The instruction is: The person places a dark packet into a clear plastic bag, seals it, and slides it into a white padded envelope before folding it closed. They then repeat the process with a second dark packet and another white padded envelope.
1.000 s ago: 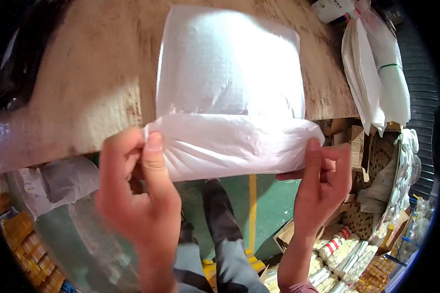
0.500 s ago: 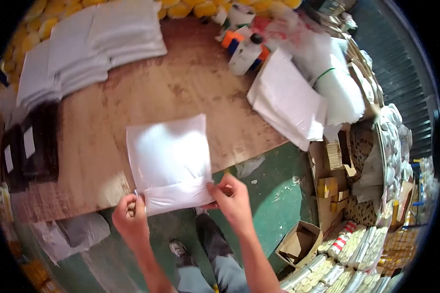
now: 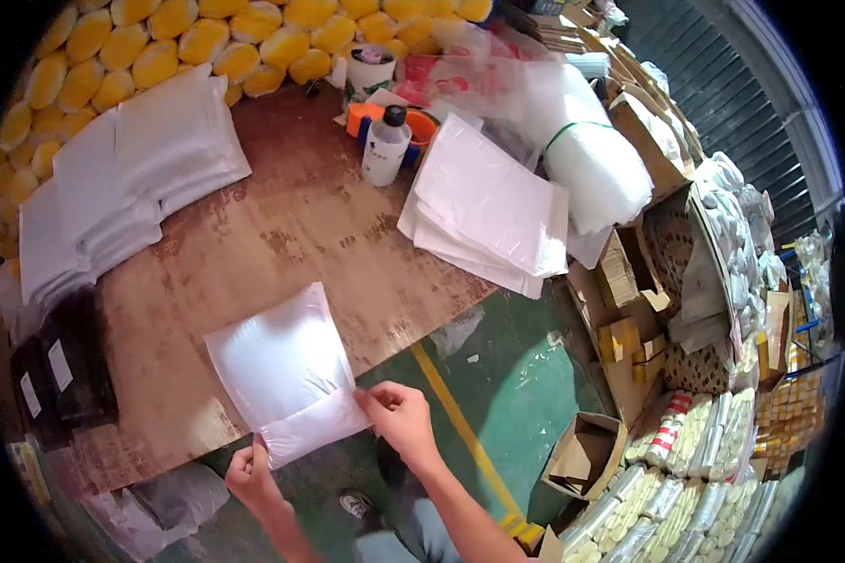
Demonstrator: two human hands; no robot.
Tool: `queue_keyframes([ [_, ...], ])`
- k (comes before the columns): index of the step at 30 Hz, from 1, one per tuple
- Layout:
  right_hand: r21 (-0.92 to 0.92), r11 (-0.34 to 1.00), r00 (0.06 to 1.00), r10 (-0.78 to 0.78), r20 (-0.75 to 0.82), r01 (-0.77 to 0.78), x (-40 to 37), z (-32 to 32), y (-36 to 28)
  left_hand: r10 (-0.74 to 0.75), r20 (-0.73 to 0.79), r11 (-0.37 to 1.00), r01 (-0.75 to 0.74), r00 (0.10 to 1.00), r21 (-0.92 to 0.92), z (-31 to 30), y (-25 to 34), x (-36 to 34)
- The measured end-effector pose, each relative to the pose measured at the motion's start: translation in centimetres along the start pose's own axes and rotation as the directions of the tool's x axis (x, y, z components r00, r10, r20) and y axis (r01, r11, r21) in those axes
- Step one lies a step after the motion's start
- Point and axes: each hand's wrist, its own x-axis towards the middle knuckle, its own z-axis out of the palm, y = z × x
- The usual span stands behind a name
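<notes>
A white padded mailer [image 3: 282,361] lies at the near edge of the wooden table [image 3: 300,235], its folded flap [image 3: 314,422] toward me and partly past the edge. My left hand [image 3: 252,472] pinches the flap's left corner between thumb and fingers. At the flap's right end, my right hand [image 3: 397,413] is closed with its thumb and fingertips on the corner. The mailer looks plump, and what is inside it does not show.
White mailers [image 3: 131,169] are stacked at the back left, with flat ones [image 3: 488,197] at the right. A bottle [image 3: 385,145], an orange tape dispenser [image 3: 422,127] and a bubble-wrap roll [image 3: 596,174] stand behind. Black packages [image 3: 61,371] lie left; an open carton [image 3: 587,455] is on the floor.
The view has shifted, so the table and its things sit differently in the picture. The mailer appears turned somewhat; both hands keep their grip at its flap corners.
</notes>
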Motion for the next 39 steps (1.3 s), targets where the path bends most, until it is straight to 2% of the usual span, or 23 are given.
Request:
queue_keyframes([
  [1, -0.038, 0.985, 0.966, -0.173, -0.194, 0.169, 0.0, 0.9, 1.1, 0.023, -0.004, 1.000, -0.023, 1.000, -0.017, 0.1, -0.7, 0.0],
  [2, 0.059, 0.998, 0.987, -0.010, -0.163, 0.020, -0.3, 1.0, 0.9, 0.046, -0.023, 0.998, -0.046, 0.999, -0.032, 0.3, -2.0, 0.4],
  [3, 0.114, 0.993, 0.986, 0.059, -0.158, -0.041, -0.7, 1.2, 0.4, 0.063, -0.057, 0.997, -0.066, 0.996, -0.045, 0.3, -2.6, 0.5],
  [4, 0.154, 0.982, 0.984, 0.130, -0.122, -0.110, -1.2, 1.5, -0.4, 0.191, -0.083, 0.963, -0.203, 0.978, -0.176, 0.8, -3.2, -0.4],
  [5, -0.019, 0.999, 0.989, 0.042, -0.144, -0.045, -1.8, 1.9, -2.1, 0.225, -0.097, 0.955, -0.239, 0.970, -0.176, 1.7, -2.7, -1.2],
  [6, -0.179, 0.983, 0.988, -0.063, -0.141, 0.037, -1.9, 2.6, -3.2, 0.228, -0.145, 0.960, -0.246, 0.963, -0.129, 2.4, -0.5, -2.2],
  [8, -0.181, 0.983, 0.993, -0.054, -0.100, 0.035, -0.5, 3.8, -2.6, 0.488, -0.132, 0.870, -0.468, 0.863, 0.158, 3.4, 1.5, -2.2],
  [10, -0.016, 0.999, 0.997, 0.041, -0.064, -0.042, -0.3, 3.5, -2.3, 0.315, -0.193, 0.939, -0.334, 0.929, -0.076, 4.5, 2.1, -2.1],
  [13, 0.172, 0.976, 0.989, 0.144, -0.028, -0.137, -0.3, 3.4, -1.2, 0.291, -0.205, 0.952, -0.305, 0.935, -0.040, 4.5, 0.4, -2.1],
  [14, 0.235, 0.960, 0.986, 0.163, -0.020, -0.154, -0.2, 3.3, -1.1, 0.239, -0.193, 0.961, -0.261, 0.952, -0.096, 4.3, 0.7, -2.0],
  [16, 0.282, 0.941, 0.981, 0.193, 0.013, -0.189, 0.1, 3.2, -1.0, 0.141, -0.156, 0.964, -0.172, 0.978, -0.201, 3.7, 1.3, -1.9],
  [18, 0.363, 0.894, 0.964, 0.261, 0.058, -0.263, 0.2, 3.1, -1.2, 0.123, -0.151, 0.953, -0.159, 0.981, -0.258, 3.7, 1.2, -1.8],
  [19, 0.288, 0.921, 0.965, 0.249, 0.085, -0.263, 0.2, 3.0, -1.1, 0.115, -0.146, 0.946, -0.153, 0.983, -0.286, 3.8, 1.0, -1.7],
  [25, 0.357, 0.899, 0.967, 0.228, 0.113, -0.253, 0.5, 2.9, -0.9, 0.045, -0.099, 0.882, -0.086, 0.994, -0.463, 3.8, -0.5, -1.1],
  [28, 0.432, 0.872, 0.972, 0.191, 0.136, -0.232, 0.2, 2.8, -0.8, -0.042, -0.048, 0.836, 0.009, 0.998, -0.548, 3.1, 0.1, -1.2],
  [30, 0.541, 0.789, 0.946, 0.321, 0.043, -0.292, -0.1, 2.2, 0.0, -0.024, -0.171, 0.882, -0.060, 0.985, -0.468, 2.5, -2.1, -0.5],
  [31, 0.366, 0.911, 0.978, 0.207, -0.010, -0.189, 0.1, 0.8, 1.6, -0.011, -0.226, 0.902, -0.088, 0.974, -0.423, 2.0, -3.1, -0.3],
  [32, 0.139, 0.988, 0.990, -0.053, -0.132, 0.072, 0.4, -0.2, 4.0, 0.137, -0.323, 0.964, -0.201, 0.937, -0.175, 0.8, -2.9, -0.8],
  [34, -0.172, 0.919, 0.869, -0.393, -0.302, 0.356, -2.8, 0.6, 0.5, 0.622, -0.298, 0.782, -0.587, 0.724, 0.207, -0.9, -3.2, -1.5],
  [35, -0.412, 0.778, 0.830, -0.551, -0.083, 0.474, -4.1, 0.9, -0.9, 0.708, -0.090, 0.695, -0.669, 0.701, 0.264, -1.4, -2.1, -2.2],
  [37, -0.664, 0.294, 0.669, -0.613, 0.420, 0.687, -5.2, 2.0, -3.5, 0.754, 0.350, 0.486, -0.830, 0.556, 0.272, -1.9, 0.9, -2.7],
  [38, -0.602, 0.255, 0.628, -0.537, 0.563, 0.757, -4.8, 3.1, -4.0, 0.752, 0.388, 0.438, -0.844, 0.533, 0.311, -1.3, 0.5, -2.1],
  [39, -0.598, 0.220, 0.608, -0.534, 0.588, 0.771, -4.0, 3.1, -3.5, 0.747, 0.426, 0.386, -0.856, 0.509, 0.345, -0.5, -0.3, -1.3],
])
